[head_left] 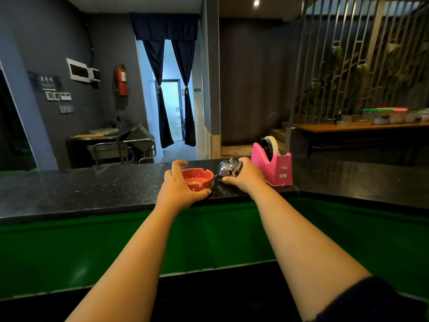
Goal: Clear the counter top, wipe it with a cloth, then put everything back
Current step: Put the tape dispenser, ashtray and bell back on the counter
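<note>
**Both hands on counter items at the near edge**

Cupped around the red ashtray (198, 180), the left hand (177, 184) has its fingers spread over the far left rim and its thumb pressed to the near side; whether the ashtray is lifted cannot be told. Just to the right of that grip, the right hand (246, 176) curls around the chrome bell (226, 169), fingers on the dome's right side and thumb low at its near base. The hand hides the bell's right half, and its base is hard to make out against the dark stone.

Only the knob on top of the bell shows clearly, pointing straight up. The ashtray sits flat with its open side up, notches in the rim; its left wall is covered by the palm.

Right of the bell grip, near but apart from the knuckles, stands a pink tape dispenser (272, 167), its long axis running from near right to far left, with the tape roll at the far end.

Both gripped things rest on the black counter top (92, 189) close to its near edge, where a green panel (220, 233) drops away below the wrists. Left of the ashtray grip the counter runs bare and wide; to the right, beyond the dispenser, it continues into a dim corner. A dark sleeve (371, 300) is cut off at the lower right.
</note>
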The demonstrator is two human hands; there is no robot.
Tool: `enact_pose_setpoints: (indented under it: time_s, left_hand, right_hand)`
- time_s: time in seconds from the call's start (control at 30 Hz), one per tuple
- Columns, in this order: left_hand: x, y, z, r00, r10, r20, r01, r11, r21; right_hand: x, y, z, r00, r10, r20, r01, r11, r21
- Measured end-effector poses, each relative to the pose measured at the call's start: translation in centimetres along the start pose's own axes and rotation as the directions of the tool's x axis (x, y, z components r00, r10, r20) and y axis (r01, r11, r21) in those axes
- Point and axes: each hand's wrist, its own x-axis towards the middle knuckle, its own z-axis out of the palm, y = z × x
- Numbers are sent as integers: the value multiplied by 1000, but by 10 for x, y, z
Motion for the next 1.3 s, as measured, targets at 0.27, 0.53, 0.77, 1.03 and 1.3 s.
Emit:
enact_pose_setpoints:
  time_s: [0.27,0.53,0.77,1.03,1.3]
  left_hand:
    - [1,-2,-2,1000,-11,4,11,1000,-14]
    - [-1,-2,-5,1000,-11,2,11,1000,-29]
    - [-3,1,-7,1000,-12,3,12,999,-45]
    - [12,-4,-10,997,-47,69,55,992,-116]
    - [35,4,4,987,-122,106,133,985,-108]
  right_hand:
    - [2,3,5,999,9,-40,-8,1000,24]
    - [4,1,10,999,-11,-46,10,999,-35]
    - [6,0,11,999,2,-33,-4,998,-57]
    - [5,1,8,996,56,-71,-60,997,-57]
    - [-5,10,-3,996,24,-88,-28,999,-37]
